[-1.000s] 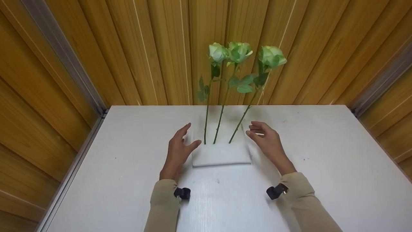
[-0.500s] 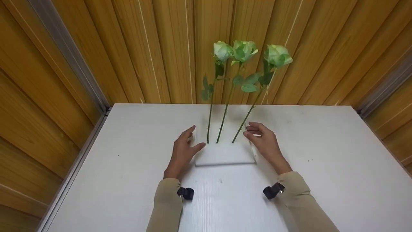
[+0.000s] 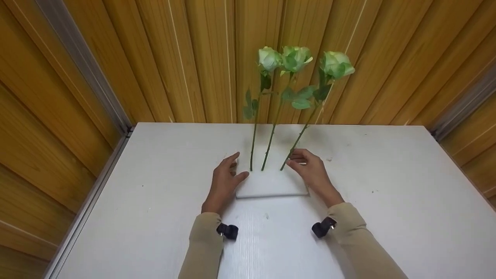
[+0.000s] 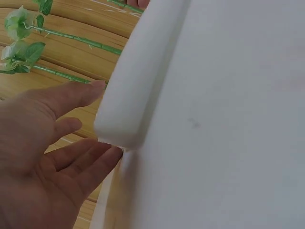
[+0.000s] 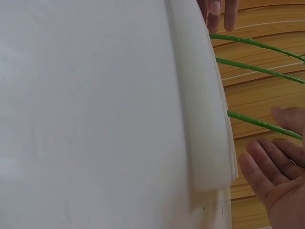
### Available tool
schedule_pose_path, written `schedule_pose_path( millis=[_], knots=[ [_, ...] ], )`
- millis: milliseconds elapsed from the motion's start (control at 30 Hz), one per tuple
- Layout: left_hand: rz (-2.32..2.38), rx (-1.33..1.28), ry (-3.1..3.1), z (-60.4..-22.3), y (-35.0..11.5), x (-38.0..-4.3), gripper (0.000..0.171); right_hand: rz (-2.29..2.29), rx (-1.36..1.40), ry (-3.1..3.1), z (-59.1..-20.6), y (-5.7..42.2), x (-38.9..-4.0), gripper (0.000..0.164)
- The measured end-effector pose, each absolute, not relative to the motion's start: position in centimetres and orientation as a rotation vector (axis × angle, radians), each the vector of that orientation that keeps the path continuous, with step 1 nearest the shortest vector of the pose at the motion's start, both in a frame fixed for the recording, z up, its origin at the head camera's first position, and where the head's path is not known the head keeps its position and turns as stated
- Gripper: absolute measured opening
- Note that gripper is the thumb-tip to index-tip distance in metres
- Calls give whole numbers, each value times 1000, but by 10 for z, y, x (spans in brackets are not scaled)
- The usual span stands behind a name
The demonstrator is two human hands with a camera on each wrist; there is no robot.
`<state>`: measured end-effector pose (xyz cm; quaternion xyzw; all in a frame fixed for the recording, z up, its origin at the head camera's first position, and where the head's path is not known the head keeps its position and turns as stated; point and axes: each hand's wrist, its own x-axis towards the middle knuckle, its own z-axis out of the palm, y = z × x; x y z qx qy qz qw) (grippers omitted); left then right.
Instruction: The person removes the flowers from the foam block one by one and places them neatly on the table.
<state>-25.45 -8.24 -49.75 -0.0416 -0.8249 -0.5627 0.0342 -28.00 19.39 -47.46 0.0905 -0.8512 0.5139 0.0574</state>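
Wearing beige sleeves (image 3: 206, 238), with a small black device (image 3: 229, 231) at each wrist, I have both hands over the white table (image 3: 155, 224). My left hand (image 3: 224, 184) is wide: the thumb and the fingers stand apart around the left front corner of a white block (image 3: 271, 186). If they touch it, I cannot tell. My right hand (image 3: 314, 172) is half wide, near the right side of the block; the stem of the right rose (image 3: 298, 140) passes between my thumb and my fingers, and in the right wrist view these are apart. The block lies flat on the table, and three roses stand in its top. The left rose (image 3: 269, 59) is nearly upright, the middle rose (image 3: 296, 59) leans a little to the right, the right rose leans more. Their flowers are pale green, with green leaves (image 3: 301, 104) below. Behind the table rises a wall (image 3: 193, 58) with wood pattern.
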Motion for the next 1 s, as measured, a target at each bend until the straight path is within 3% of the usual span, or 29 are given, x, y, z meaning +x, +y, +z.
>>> schedule_pose_path(
  millis=[433,733,1000],
  knots=[
    [-1640,-116,-2607,-500,-81,-255,53,1565,305,-2639,-479,189,-283,23],
    [-1704,-74,-2632,-503,-80,-256,56,1562,322,-2612,-480,186,-283,9],
    [-1696,-105,-2643,-504,-82,-257,58,1548,382,-2602,-478,186,-281,7]
  ],
)
